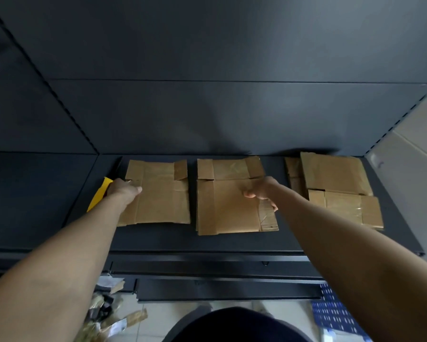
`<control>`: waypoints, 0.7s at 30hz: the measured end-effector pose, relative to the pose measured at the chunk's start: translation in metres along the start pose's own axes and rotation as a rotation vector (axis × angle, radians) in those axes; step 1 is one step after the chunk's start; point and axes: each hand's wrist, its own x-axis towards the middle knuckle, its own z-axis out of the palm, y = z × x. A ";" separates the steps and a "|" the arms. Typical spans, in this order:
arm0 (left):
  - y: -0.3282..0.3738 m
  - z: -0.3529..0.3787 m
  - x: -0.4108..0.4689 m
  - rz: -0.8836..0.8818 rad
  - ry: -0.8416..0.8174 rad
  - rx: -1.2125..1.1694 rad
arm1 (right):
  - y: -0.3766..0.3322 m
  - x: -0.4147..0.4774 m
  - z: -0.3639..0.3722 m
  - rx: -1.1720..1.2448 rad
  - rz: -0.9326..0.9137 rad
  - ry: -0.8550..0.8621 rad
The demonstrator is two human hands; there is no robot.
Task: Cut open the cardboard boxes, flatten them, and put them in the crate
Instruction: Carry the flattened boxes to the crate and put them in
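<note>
Three lots of flattened cardboard lay in a row on a dark metal shelf (pixel 232 239), and the middle box (pixel 222 211) sat roughly at the centre of that row, its brown tape showing along the right side. The right hand (pixel 261 191) rested on the right half of the middle box, close to the taped flap, with the thumb pointing left and the fingers curled down onto the cardboard; whether they pinched a layer or only pressed on it could not be told. Just left of the middle box, with a narrow strip of bare shelf between them, lay the left box (pixel 160 193), also flat. The left hand (pixel 123 191) lay over the left box's far-left edge, its fingers wrapped round a yellow knife (pixel 99 197) whose handle stuck out down and to the left, on the side away from the middle box. Right of the middle box and apart from it lay a stack of flat boxes (pixel 335 174), with a smaller taped piece (pixel 348 209) on its near side. Below the shelf, on the tiled floor down and to the right of the middle box, a blue crate (pixel 331 314) showed in part. Down and to the left of it lay a heap of scraps (pixel 111 314).
</note>
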 end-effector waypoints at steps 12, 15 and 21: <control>0.070 0.085 -0.070 0.730 -0.517 0.537 | -0.009 0.012 0.017 -0.119 0.163 0.121; 0.067 0.098 -0.060 0.715 -0.551 0.684 | -0.006 0.015 0.017 -0.142 0.156 0.167; 0.073 0.104 -0.041 0.744 -0.540 0.741 | -0.003 0.026 0.020 -0.138 0.151 0.205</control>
